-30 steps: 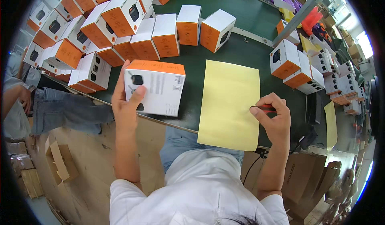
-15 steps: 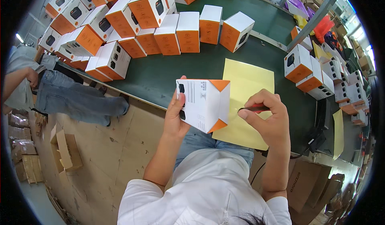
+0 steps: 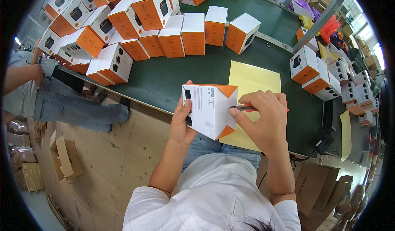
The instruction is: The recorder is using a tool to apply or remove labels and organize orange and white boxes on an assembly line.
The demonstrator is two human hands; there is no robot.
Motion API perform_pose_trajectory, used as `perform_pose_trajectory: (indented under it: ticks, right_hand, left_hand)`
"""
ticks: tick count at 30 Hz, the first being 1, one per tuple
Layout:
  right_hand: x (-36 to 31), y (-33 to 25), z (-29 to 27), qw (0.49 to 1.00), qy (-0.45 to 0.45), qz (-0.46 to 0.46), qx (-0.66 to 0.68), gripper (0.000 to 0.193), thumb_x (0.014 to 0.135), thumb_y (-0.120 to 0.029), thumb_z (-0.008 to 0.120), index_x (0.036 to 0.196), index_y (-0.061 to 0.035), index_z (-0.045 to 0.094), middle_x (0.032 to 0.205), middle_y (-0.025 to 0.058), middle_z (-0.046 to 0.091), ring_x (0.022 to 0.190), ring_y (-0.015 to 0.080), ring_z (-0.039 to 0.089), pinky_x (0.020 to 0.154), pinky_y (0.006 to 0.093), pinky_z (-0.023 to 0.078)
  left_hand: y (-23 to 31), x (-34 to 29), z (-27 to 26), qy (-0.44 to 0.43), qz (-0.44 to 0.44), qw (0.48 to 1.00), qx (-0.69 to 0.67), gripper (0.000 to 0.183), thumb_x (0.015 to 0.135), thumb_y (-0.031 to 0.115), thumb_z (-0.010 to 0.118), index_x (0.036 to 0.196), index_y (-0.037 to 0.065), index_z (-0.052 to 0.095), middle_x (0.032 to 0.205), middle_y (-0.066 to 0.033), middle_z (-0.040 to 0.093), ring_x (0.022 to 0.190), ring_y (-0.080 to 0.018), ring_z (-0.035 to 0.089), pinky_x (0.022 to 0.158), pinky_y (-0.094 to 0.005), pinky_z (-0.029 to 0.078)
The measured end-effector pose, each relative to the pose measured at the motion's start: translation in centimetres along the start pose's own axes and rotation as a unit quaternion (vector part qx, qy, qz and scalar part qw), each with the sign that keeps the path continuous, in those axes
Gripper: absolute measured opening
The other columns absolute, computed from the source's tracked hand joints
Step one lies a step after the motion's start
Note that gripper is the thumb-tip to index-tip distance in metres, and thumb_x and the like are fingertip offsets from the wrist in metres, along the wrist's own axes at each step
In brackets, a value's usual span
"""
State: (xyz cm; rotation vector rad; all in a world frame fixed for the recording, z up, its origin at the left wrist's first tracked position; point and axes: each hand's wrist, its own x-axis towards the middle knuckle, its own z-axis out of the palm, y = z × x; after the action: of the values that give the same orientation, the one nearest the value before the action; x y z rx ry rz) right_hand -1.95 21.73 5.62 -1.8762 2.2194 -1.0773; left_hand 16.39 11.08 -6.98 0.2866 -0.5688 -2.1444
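My left hand (image 3: 181, 122) is closed round one side of a white and orange product box (image 3: 201, 109), thumb on its printed face. The box is held tilted above the table edge, its white end with orange corners turned to the right. In my right hand (image 3: 263, 117) is a slim tool (image 3: 246, 107) with a dark, metallic-looking front and red at the rear; its exact kind is hard to make out. The tool's tip meets the end of the box near the middle of the flap edge. Below lies a yellow sheet (image 3: 259, 80) on the green table.
Stacked white and orange boxes (image 3: 173, 37) fill the table's far left. More boxes (image 3: 314, 72) stand at the right, beside a black device (image 3: 325, 142) with a cable. A metal post (image 3: 321, 19) rises at the far right. Another person (image 3: 66, 99) stands at the left, near an open carton (image 3: 66, 159).
My right hand has moved left, bringing the tool from beside the box to its end. The box has shifted slightly in my left hand's grip. The other person's arm and legs have moved a little.
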Motion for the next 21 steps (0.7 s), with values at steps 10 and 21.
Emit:
perform_pose_trajectory:
  ticks: [10,21]
  right_hand:
    - [-0.9,-0.8,0.0,0.975,0.01,-0.084,-0.205,0.056,0.084,-0.059,0.074,0.106,-0.0076,0.07,0.092,0.0062,0.056,0.09,0.025,0.052,0.087,0.0431,0.034]
    - [-2.1,1.5,2.0,0.954,0.026,0.143,0.261,0.033,0.075,-0.02,0.09,0.089,-0.0081,0.063,0.08,0.0039,0.056,0.072,0.0197,0.05,0.069,0.0337,0.041]
  left_hand:
    - [0.0,-0.1,0.3,0.023,-0.011,1.0,-0.011,0.06,0.107,0.022,0.059,0.161,0.013,0.034,0.144,-0.0075,0.06,0.133,-0.0203,0.059,0.112,-0.0407,0.05]
    - [0.1,0.4,0.1,0.009,-0.025,0.999,-0.024,0.062,0.106,0.022,0.061,0.161,0.011,0.034,0.143,-0.0083,0.06,0.133,-0.0217,0.059,0.113,-0.0423,0.049]
